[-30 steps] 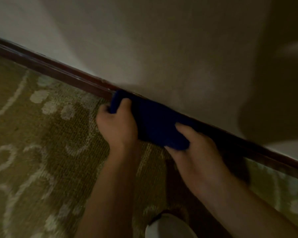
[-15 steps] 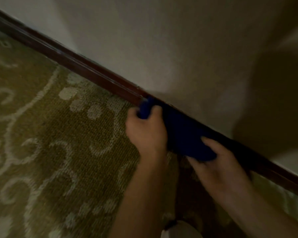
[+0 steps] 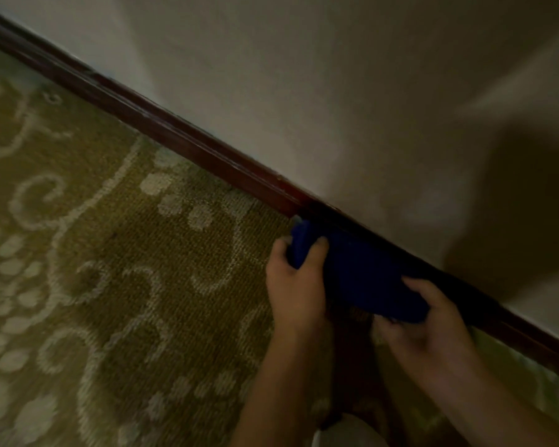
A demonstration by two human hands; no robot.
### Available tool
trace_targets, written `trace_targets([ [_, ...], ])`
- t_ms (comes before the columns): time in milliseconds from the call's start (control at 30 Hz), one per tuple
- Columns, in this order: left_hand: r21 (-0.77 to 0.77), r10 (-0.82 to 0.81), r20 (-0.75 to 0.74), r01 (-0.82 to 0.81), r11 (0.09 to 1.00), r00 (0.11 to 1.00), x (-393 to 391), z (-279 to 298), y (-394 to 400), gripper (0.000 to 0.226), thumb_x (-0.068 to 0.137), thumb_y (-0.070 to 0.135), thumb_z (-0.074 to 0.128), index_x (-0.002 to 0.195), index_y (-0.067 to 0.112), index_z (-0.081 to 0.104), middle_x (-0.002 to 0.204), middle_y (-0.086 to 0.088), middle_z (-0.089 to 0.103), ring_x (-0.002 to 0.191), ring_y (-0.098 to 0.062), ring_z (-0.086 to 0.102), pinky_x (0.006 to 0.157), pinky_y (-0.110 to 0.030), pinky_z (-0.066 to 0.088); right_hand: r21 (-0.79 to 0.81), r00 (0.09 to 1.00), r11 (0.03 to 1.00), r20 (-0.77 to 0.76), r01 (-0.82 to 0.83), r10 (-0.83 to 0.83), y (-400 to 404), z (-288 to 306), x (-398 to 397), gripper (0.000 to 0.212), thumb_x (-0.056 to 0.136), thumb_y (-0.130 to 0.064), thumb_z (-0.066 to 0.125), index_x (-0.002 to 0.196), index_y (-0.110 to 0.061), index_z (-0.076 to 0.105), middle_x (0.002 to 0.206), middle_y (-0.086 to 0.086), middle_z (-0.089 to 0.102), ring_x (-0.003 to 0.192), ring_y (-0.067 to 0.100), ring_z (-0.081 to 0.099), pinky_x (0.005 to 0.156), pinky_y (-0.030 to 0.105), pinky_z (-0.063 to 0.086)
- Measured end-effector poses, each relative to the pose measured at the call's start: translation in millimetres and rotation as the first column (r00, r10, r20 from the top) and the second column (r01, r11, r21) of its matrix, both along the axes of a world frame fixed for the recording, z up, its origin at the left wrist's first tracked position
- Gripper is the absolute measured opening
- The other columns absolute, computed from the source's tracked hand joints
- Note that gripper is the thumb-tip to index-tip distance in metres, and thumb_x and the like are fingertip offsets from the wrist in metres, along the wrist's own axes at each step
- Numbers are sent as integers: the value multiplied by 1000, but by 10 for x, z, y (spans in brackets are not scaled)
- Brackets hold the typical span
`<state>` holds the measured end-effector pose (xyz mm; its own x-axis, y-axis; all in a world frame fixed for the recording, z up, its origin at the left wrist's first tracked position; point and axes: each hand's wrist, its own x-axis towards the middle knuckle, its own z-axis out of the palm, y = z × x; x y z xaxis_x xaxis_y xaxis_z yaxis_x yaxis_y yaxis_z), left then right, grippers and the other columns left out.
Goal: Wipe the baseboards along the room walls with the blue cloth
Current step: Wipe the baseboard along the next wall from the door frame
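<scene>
A dim view looking down at the foot of a wall, with the baseboard as the landmark: a dark reddish-brown strip running diagonally from upper left to lower right. Below and left of the baseboard lies an olive carpet with pale scrolls and dots. Above the baseboard is a plain cream wall, with deep shadow toward its right side.

Partway along the baseboard, toward its lower right stretch, the left hand grips the left end of the blue cloth, thumb and fingers curled round a bunched fold. The cloth is pressed flat against the face of the baseboard, touching it along its upper edge. Just right of that, the right hand holds the cloth's other end, fingers curled under its lower edge and thumb over the top. A small pale rounded shape sits at the bottom edge of the view, below the baseboard and between the forearms; what it is cannot be told.

The cloth looks soft, light and limp, so it would likely sag or bunch unless held at both ends, as here. It seems folded into a thick pad, which should give firm contact with the moulded wood. The baseboard looks rigid and glossy, so the cloth would probably slide along it easily.
</scene>
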<state>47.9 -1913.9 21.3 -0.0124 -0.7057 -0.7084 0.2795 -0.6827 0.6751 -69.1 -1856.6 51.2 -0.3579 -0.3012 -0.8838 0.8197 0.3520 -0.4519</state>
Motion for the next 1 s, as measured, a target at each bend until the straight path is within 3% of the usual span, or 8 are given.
trace_targets([
  [167,190,9,-194,28,981,981,215,-111,146,22,92,15,68,113,23,65,112,-3,73,101,-21,72,89,-39,59,-4,992,999,118,34,-33,267,-133,15,27,89,-16,62,115,-13,64,118,15,68,112,34,63,86,43,51],
  [333,184,-20,-162,50,982,987,125,-99,-30,27,91,14,69,117,18,66,114,-7,74,99,-24,74,89,-42,60,92,973,975,132,-200,187,203,-315,58,84,42,-81,74,113,-40,56,122,-11,63,121,14,61,104,37,49],
  [433,98,6,12,-8,995,1000,213,-106,-538,24,91,11,66,116,8,66,105,-13,75,85,-27,74,66,-34,59,-5,987,988,49,-154,154,-230,-215,172,54,78,-46,79,125,-29,59,106,-20,63,99,-2,64,88,23,53],
  [500,81,77,77,-83,993,994,322,-113,-696,23,92,11,65,115,8,66,104,-12,74,88,-27,73,70,-36,59,-104,971,987,193,-126,145,-368,-218,269,34,97,-17,60,130,-10,61,109,1,73,101,10,68,91,28,54],
  [567,79,168,48,-171,982,985,389,-141,-695,21,94,16,63,116,14,64,106,-7,73,94,-24,72,80,-38,61,-153,937,988,343,-12,64,-437,-180,335,28,98,-12,56,124,-4,64,115,18,72,107,29,68,95,38,54],
  [700,57,191,71,-195,979,979,127,-107,-526,43,96,18,60,138,17,52,118,-2,68,106,-21,67,98,-40,55,-53,981,997,179,-62,71,-312,-159,217,25,97,-10,57,121,-10,64,112,11,71,96,21,70,66,25,59],
  [800,185,49,-34,-42,982,998,-19,-37,-290,56,96,22,61,149,24,42,132,-3,61,115,-23,63,102,-43,52,-29,987,991,95,132,-129,-112,-63,118,16,95,-13,58,109,-10,66,111,13,69,97,24,68,71,30,53],
  [1000,149,172,-11,-168,974,985,593,-123,-985,40,96,10,59,135,7,55,122,-16,68,77,-20,67,46,-21,56,-107,986,992,144,-66,81,-801,-114,660,20,99,-9,50,115,-7,62,108,16,66,96,27,65,73,33,55],
])
